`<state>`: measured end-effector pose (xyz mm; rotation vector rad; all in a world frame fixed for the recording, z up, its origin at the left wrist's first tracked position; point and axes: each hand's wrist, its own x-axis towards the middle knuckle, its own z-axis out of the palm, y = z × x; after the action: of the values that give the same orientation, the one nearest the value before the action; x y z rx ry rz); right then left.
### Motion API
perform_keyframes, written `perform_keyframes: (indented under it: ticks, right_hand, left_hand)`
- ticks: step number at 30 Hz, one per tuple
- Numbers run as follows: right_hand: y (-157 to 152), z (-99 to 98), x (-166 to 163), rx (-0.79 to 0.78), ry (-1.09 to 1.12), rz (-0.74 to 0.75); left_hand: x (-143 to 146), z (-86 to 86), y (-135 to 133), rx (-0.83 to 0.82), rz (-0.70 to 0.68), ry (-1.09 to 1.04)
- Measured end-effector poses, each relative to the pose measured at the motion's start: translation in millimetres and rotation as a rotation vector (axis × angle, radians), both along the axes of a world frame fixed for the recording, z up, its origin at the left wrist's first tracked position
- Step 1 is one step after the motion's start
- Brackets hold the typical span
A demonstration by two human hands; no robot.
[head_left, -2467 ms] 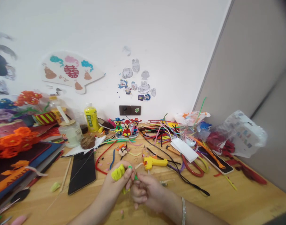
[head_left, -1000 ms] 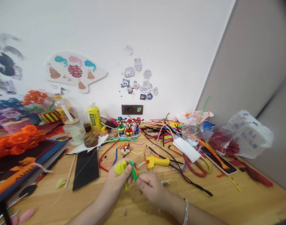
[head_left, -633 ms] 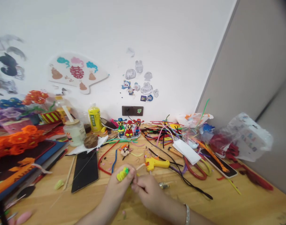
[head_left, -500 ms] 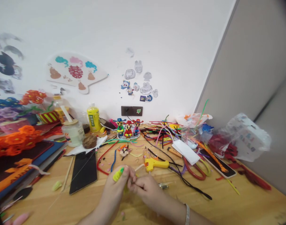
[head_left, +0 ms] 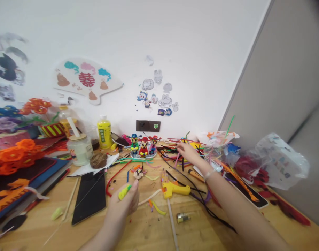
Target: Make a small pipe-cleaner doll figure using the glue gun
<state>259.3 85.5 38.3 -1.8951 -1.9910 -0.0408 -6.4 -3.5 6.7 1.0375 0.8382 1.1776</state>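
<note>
My left hand [head_left: 126,201] is closed around a small yellow and green fuzzy piece [head_left: 124,192], which looks like bent pipe cleaner and sticks out by the thumb. My right hand [head_left: 187,152] is stretched far forward to the heap of coloured pipe cleaners [head_left: 172,160]. Its fingertips are among the strands, and whether they grip one is unclear. Just beyond my left hand lies a small figure's head [head_left: 138,172] with orange on top. A yellow hot glue gun [head_left: 176,189] rests between the two arms.
Three small figures [head_left: 143,148] stand on a tray at the back. A black tablet [head_left: 88,197] lies left, near a lidded jar [head_left: 80,150] and a yellow bottle [head_left: 104,132]. A small glass vial [head_left: 183,217] lies in front; a plastic bag [head_left: 285,162] is at right.
My hands were together in front of me; they have parted. My right hand has moved forward and right to the pipe cleaner heap. My left hand still holds the yellow-green piece, slightly further left.
</note>
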Motion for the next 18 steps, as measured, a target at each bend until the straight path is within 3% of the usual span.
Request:
perform_keyframes:
  ticks: [5,11,18]
  right_hand:
    - [48.9,-9.2,38.9,-0.104,-0.153,-0.145]
    - [58.2,-35.9,51.9,-0.199,-0.328,-0.273]
    - [64.1,-31.9,49.7,-0.176,-0.357,-0.273]
  left_hand:
    - [0.3,-14.4,6.8,0.006,-0.021,0.150]
    - [1.4,-12.8,5.8,0.005,-0.040,0.167]
    - [3.1,-16.3,13.3,-0.060,-0.079,0.074]
